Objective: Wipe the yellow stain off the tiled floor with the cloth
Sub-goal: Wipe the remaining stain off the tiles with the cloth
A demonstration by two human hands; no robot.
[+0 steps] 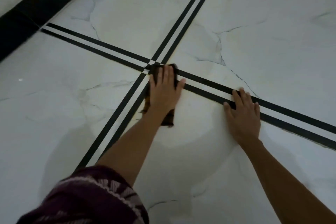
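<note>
A dark brown cloth (168,119) lies on the white marble-look tiled floor (209,151), at the crossing of two black double stripes. My left hand (164,91) presses flat on top of it with the fingers spread, covering most of the cloth. Faint yellow stain traces (146,73) show along the tile joint just left of the cloth, and more at its lower left edge. My right hand (242,116) rests flat on the floor to the right, palm down across a black stripe, holding nothing.
A wide black border (27,14) runs along the floor's far left edge. Black double stripes (181,22) cross the tiles. A dark purple patterned garment (91,200) fills the lower left of the view.
</note>
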